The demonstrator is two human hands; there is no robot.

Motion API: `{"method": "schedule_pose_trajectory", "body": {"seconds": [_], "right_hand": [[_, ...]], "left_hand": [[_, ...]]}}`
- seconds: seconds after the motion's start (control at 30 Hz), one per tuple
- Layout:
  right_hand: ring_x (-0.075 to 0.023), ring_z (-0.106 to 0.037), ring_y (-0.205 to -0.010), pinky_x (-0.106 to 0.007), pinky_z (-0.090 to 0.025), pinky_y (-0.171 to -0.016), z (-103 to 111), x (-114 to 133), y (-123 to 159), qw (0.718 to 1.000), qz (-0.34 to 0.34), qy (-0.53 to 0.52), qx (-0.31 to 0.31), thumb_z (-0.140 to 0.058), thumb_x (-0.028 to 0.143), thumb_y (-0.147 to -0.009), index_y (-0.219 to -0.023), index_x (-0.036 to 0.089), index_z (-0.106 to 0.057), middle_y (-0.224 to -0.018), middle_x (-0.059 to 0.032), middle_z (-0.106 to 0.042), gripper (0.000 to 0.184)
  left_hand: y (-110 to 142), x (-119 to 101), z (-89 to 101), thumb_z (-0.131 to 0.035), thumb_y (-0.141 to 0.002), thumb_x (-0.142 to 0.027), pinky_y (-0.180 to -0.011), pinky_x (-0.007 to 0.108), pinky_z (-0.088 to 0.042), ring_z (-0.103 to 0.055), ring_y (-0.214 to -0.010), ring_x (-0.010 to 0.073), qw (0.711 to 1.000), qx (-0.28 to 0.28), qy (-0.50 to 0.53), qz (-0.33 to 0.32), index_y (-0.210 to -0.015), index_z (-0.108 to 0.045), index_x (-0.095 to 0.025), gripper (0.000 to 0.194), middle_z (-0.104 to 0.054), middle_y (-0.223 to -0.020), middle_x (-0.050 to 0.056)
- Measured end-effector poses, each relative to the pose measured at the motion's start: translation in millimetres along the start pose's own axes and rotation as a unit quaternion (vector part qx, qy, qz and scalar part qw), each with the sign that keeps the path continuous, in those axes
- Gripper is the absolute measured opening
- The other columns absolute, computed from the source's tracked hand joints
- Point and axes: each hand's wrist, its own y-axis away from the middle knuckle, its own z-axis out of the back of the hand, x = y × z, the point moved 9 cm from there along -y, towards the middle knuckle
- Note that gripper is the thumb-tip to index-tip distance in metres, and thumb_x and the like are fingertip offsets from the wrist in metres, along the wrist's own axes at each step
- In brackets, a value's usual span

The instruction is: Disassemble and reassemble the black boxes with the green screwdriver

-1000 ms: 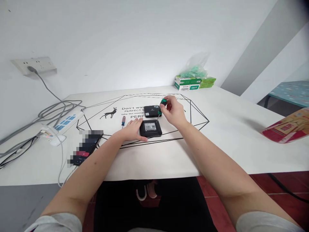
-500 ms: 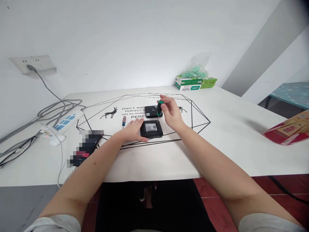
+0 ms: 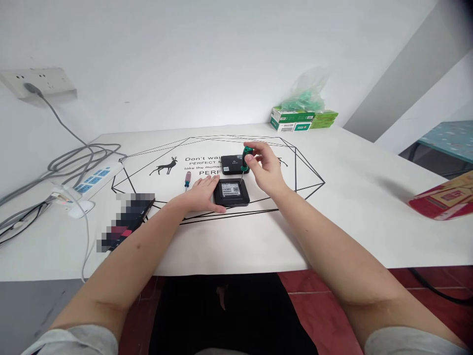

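Note:
My right hand [image 3: 265, 165] grips a green and black screwdriver [image 3: 246, 158] by its handle. The screwdriver stands nearly upright, its tip at the upper right part of a black box-shaped device [image 3: 237, 201] that bears a white printed label. Lying flat with fingers stretched, my left hand [image 3: 203, 195] rests against the left side of that device. Just behind it lies a second flat black piece [image 3: 229, 165] with a small label, partly covered by the right hand and tool. Left of these, another screwdriver [image 3: 188, 180] with a clear reddish and blue handle lies on the mat.
A phone [image 3: 135, 222], partly pixelated, lies near my left forearm. Farther left are a power strip [image 3: 96, 181] and looped grey cables [image 3: 86, 153]. Green and white boxes [image 3: 291, 118] under a plastic bag [image 3: 306, 96] stand at the back. A red packet [image 3: 439, 202] lies far right.
The view has shifted slightly, so the whole table sits a little differently. Both hands keep their places at the device, and the green screwdriver stays at the same spot on it.

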Motion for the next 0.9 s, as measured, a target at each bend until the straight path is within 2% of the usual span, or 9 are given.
{"method": "schedule_pose_trajectory", "body": {"seconds": [0.27, 0.4, 0.5, 0.6, 0.77, 0.9], "right_hand": [[-0.0276, -0.067, -0.103, -0.053, -0.059, -0.1, 6, 6, -5, 0.999, 0.035, 0.04, 0.01, -0.058, 0.072, -0.102, -0.131, 0.035, -0.077, -0.112, -0.007, -0.073, 0.05], [-0.0257, -0.066, -0.095, -0.052, -0.061, -0.095, 8, 3, -6, 0.999, 0.011, 0.03, 0.002, -0.06, 0.065, -0.104, -0.128, 0.034, -0.078, -0.105, -0.0059, -0.07, 0.044], [-0.0238, -0.066, -0.091, -0.049, -0.061, -0.09, 9, -5, -7, 1.0, -0.018, 0.009, -0.004, -0.06, 0.058, -0.105, -0.124, 0.032, -0.077, -0.102, -0.0049, -0.07, 0.036], [-0.022, -0.066, -0.091, -0.044, -0.062, -0.085, 8, -8, -8, 1.0, -0.023, -0.009, -0.012, -0.068, 0.056, -0.101, -0.12, 0.031, -0.074, -0.108, -0.0052, -0.069, 0.032], [-0.0211, -0.072, -0.099, -0.042, -0.065, -0.082, 0, -12, -6, 0.996, -0.035, -0.079, -0.011, -0.076, 0.065, -0.094, -0.113, 0.032, -0.059, -0.141, -0.0071, -0.066, 0.042], [-0.0219, -0.075, -0.097, -0.045, -0.066, -0.085, -6, -14, -3, 0.996, -0.043, -0.082, 0.004, -0.073, 0.067, -0.096, -0.115, 0.033, -0.053, -0.141, -0.0078, -0.071, 0.044]], "left_hand": [[-1, 2, -0.9, -0.063, -0.079, -0.092, -0.14, 0.054, -0.007, -0.002, -0.173, 0.0446, 1.0, -0.001, 0.009, -0.001, -0.181, -0.003, -0.012, 0.142, -0.003, -0.188, 0.018], [0, 0, 1.0, -0.065, -0.078, -0.091, -0.14, 0.057, -0.01, -0.004, -0.173, 0.0456, 1.0, -0.008, 0.017, -0.006, -0.181, -0.004, -0.014, 0.142, -0.005, -0.188, 0.017], [2, -1, 2.4, -0.064, -0.079, -0.091, -0.14, 0.057, -0.007, -0.005, -0.173, 0.0463, 1.0, -0.005, 0.005, 0.002, -0.181, -0.006, -0.013, 0.14, -0.006, -0.188, 0.018], [2, -1, 2.7, -0.063, -0.08, -0.091, -0.14, 0.055, -0.005, -0.005, -0.173, 0.0454, 1.0, -0.001, -0.004, 0.009, -0.18, -0.005, -0.011, 0.141, -0.005, -0.188, 0.019], [2, -2, 3.7, -0.063, -0.081, -0.088, -0.14, 0.057, -0.007, -0.007, -0.173, 0.0454, 1.0, -0.008, -0.007, 0.001, -0.18, -0.005, -0.009, 0.139, -0.006, -0.188, 0.02], [3, -3, 4.7, -0.065, -0.08, -0.087, -0.139, 0.06, -0.007, -0.007, -0.172, 0.0478, 1.0, -0.01, 0.004, 0.0, -0.18, -0.006, -0.014, 0.138, -0.009, -0.188, 0.02]]}}
